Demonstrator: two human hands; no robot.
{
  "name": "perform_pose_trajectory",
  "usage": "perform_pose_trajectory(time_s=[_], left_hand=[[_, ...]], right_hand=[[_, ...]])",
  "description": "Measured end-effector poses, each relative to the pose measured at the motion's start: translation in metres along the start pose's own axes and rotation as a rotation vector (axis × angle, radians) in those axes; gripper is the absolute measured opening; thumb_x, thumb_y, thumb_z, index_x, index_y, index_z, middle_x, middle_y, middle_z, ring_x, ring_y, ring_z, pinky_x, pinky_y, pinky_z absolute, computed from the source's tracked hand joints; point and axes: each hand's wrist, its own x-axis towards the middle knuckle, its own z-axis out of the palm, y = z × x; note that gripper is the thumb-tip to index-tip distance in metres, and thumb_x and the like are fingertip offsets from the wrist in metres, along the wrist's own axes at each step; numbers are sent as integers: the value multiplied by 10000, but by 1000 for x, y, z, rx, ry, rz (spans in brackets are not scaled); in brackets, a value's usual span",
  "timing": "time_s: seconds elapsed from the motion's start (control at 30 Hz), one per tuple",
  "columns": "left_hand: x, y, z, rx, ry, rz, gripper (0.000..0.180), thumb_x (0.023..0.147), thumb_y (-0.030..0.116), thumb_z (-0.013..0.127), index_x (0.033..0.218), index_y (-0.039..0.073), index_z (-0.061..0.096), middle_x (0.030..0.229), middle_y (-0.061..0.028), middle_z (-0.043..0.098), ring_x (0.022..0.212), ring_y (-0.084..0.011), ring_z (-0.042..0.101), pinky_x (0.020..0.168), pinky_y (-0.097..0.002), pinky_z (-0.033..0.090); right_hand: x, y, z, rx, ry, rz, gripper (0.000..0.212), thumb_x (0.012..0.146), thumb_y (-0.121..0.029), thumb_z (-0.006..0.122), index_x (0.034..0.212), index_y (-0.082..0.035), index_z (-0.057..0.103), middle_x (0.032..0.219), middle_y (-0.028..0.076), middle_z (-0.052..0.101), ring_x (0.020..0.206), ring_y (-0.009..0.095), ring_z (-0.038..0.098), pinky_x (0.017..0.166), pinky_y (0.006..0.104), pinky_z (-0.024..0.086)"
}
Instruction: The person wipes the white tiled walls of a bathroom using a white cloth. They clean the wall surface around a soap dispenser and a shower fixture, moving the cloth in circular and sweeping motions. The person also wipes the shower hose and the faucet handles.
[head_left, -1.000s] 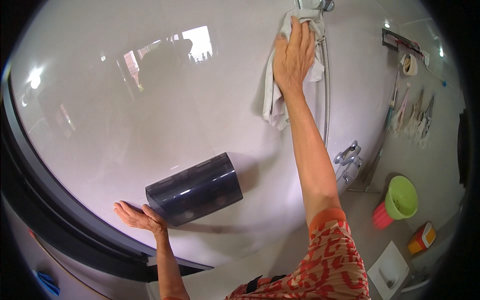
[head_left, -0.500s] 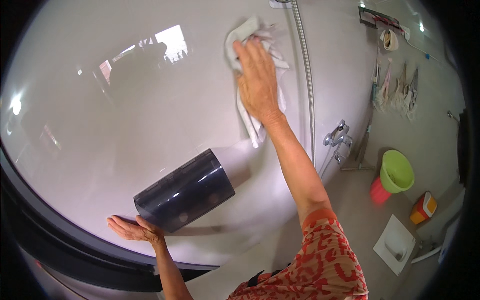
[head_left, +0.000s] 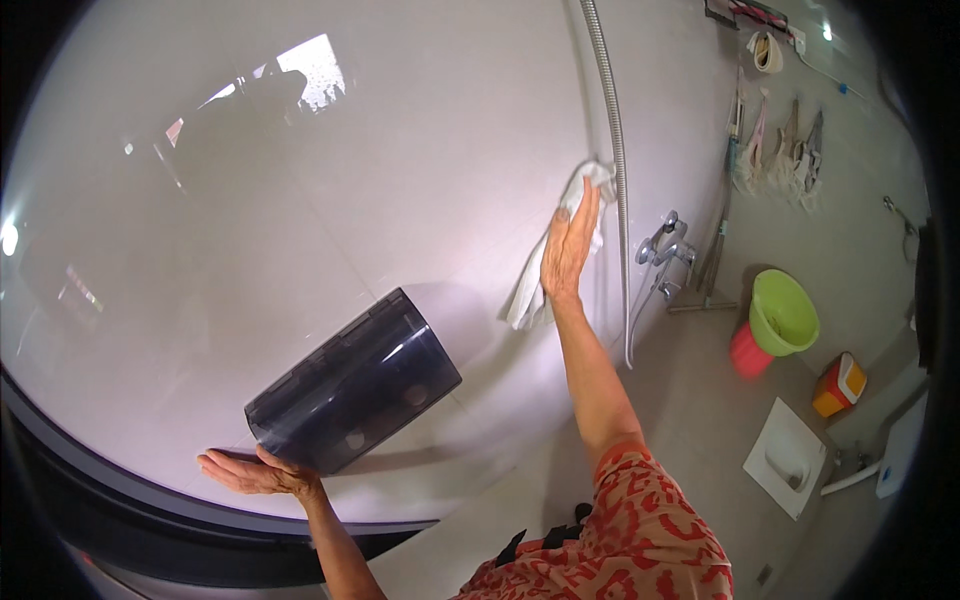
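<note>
The glossy, pale-grey tiled wall [head_left: 250,250] carries a dark, curved plastic box [head_left: 350,385], a chrome metal tap [head_left: 668,250] and a crumpled white cloth [head_left: 530,292] beneath the right hand's fingers [head_left: 578,228]. On the grey floor [head_left: 680,420] stand a red plastic bucket [head_left: 750,353] and an orange-and-yellow container [head_left: 836,387]; a white squat toilet [head_left: 780,455] is set into the floor.

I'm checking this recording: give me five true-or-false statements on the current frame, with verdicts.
1. The right hand lies on a white cloth against the wall. True.
2. The left hand is clenched in a fist. False: its fingers are extended.
3. The left hand is at the lower left end of the dark box. True.
4. The metal hose hangs left of the cloth. False: it hangs to the right.
5. The basin at the right is green. True.
</note>
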Motion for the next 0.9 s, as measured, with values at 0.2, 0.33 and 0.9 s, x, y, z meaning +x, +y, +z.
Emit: perform_pose_trajectory(time_s=[0.2,0.33,0.9], left_hand=[[-1,6,0,-7,-32,49,686,952,527,317,1428,34,279,1484,-198,239,1370,-376,203,1100,-506,155],[1,7,-5,-18,-58,87,676,957,487,365,1434,23,253,1494,-196,215,1375,-387,185,1100,-507,136],[-2,-1,0,-24,-48,82,761,920,624,257,1435,64,279,1494,-184,228,1382,-380,180,1112,-514,139]], right_hand=[[-66,28,-5,98,77,267,522,951,-194,360,1438,-45,241,1497,212,160,1397,356,121,1130,450,106],[-60,-9,7,44,-10,174,531,937,-216,362,1440,-77,263,1496,185,203,1401,336,141,1127,426,134],[22,-77,24,-43,-46,-403,556,944,-339,387,1400,-26,327,1422,216,326,1359,384,227,1102,513,163]])
